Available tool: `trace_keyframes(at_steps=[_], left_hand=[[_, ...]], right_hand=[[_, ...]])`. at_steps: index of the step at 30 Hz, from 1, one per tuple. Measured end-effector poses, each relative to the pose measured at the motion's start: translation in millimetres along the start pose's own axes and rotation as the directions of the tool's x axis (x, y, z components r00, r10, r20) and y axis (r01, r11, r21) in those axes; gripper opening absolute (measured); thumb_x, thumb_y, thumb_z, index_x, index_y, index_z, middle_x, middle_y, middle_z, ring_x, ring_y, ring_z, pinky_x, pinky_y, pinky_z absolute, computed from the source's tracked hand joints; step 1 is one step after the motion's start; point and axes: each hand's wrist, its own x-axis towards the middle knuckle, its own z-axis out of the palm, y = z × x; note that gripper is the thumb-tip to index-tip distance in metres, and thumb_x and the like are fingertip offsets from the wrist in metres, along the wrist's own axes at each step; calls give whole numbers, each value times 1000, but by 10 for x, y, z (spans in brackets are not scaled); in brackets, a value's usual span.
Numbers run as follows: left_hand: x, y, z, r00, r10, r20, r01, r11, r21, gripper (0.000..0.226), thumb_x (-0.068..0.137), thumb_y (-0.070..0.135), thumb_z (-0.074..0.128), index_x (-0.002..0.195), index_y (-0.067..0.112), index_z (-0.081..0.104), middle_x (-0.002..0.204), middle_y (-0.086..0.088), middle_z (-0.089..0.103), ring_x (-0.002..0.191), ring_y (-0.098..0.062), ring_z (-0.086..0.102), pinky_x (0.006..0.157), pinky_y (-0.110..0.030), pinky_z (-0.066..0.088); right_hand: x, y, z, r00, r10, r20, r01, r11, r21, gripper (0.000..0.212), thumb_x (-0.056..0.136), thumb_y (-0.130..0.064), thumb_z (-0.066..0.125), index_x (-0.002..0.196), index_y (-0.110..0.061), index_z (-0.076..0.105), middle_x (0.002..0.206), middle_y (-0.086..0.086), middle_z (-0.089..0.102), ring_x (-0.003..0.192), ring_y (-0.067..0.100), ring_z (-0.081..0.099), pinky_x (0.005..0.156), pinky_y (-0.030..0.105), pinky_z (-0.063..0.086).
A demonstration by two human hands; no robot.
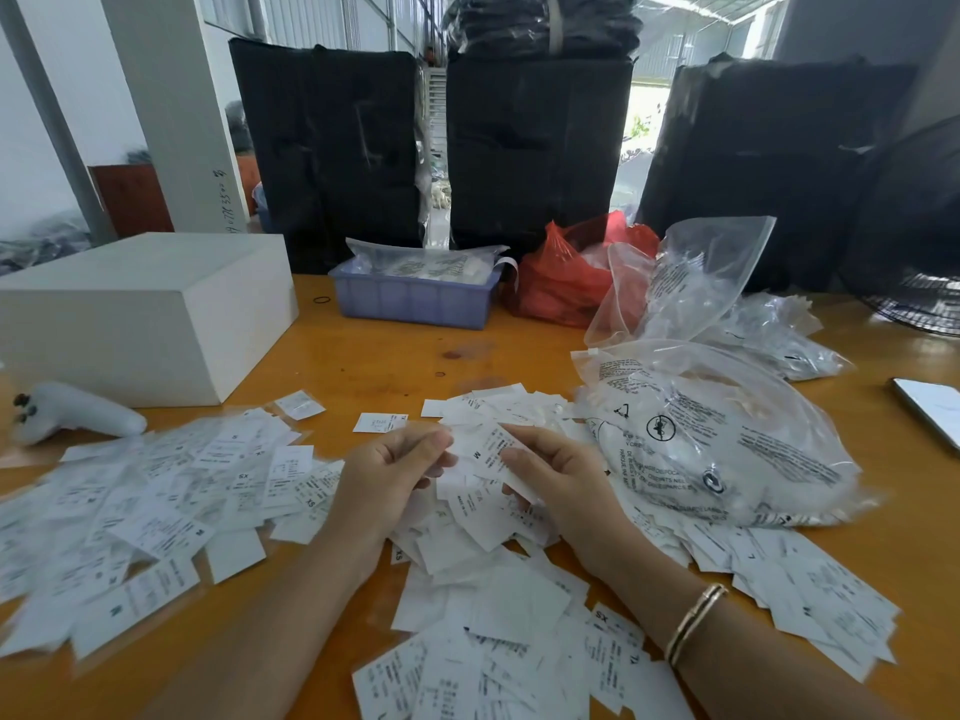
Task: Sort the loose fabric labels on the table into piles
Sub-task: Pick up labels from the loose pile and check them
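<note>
Both hands meet over the desk [363, 356]. Left hand [395, 472] and right hand [553, 472] pinch one label [488, 449] in a curled-finger grip, loose labels [156, 485] all around.

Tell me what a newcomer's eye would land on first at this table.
First, the white fabric labels strewn in heaps across the near half of the wooden table, with the left hand and right hand holding a label marked M between them at centre. Next, the red plastic bag at the back beside a blue tray.
</note>
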Motion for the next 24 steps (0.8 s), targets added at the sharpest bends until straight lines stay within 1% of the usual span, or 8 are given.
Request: trace_keyframes(at_steps=[3,7,12,16,18,20,22,24], left_hand=[[3,-15,1,1000,17,19,-18,999,28,23,72,44,67,87,26,72,76,8,74,70,-1,67,56,-7,47],[11,-43,-1,999,6,39,-9,998,59,9,80,35,70,80,28,75,72,9,72,64,1,65,53,-9,46],[9,-33,20,996,19,87,-24,998,63,8,82,30,69,87,24,72,75,9,73,67,-2,67,54,-10,48],[6,-22,22,995,16,98,-22,998,51,8,83,24,69,90,20,70,78,7,74,70,-4,69,56,-11,50],[-3,-14,27,994,16,106,-21,998,52,7,83,22,70,89,20,71,78,8,73,69,-4,68,55,-11,49],[-12,-7,29,994,12,111,-20,998,64,6,82,23,71,88,21,72,78,10,73,69,-3,68,53,-10,48],[-20,-2,31,990,23,139,-36,995,96,5,81,22,72,86,22,72,78,11,73,70,-2,67,53,-9,47],[-41,8,43,984,43,173,-68,987,143,4,81,21,72,85,22,73,76,12,72,69,0,66,53,-7,45]], right_hand=[[-1,19,6,998,8,59,-6,999,-34,27,93,-15,58,98,-38,71,89,-4,74,72,9,67,60,20,53],[-15,32,19,995,10,103,4,990,-138,30,94,-18,57,97,-45,69,73,-14,69,61,0,60,50,12,44],[4,48,12,999,-7,40,14,982,-190,32,94,-16,56,98,-47,65,66,-15,67,59,7,58,51,19,47],[8,32,-4,999,-36,25,40,978,-206,35,94,-13,56,97,-47,64,74,-19,70,63,6,62,54,17,48],[6,36,4,998,-45,46,56,958,-282,33,94,-16,56,101,-48,63,76,-21,69,70,19,65,63,29,56],[2,39,13,995,-69,75,92,926,-367,34,93,-19,57,112,-48,59,89,-25,68,91,27,64,82,43,54],[-4,39,36,988,-95,124,138,901,-412,44,93,-22,58,119,-55,47,103,-12,69,99,19,61,84,38,52],[-9,51,53,983,-103,154,160,889,-429,52,93,-27,58,124,-60,35,107,-3,66,101,5,58,78,27,51]])
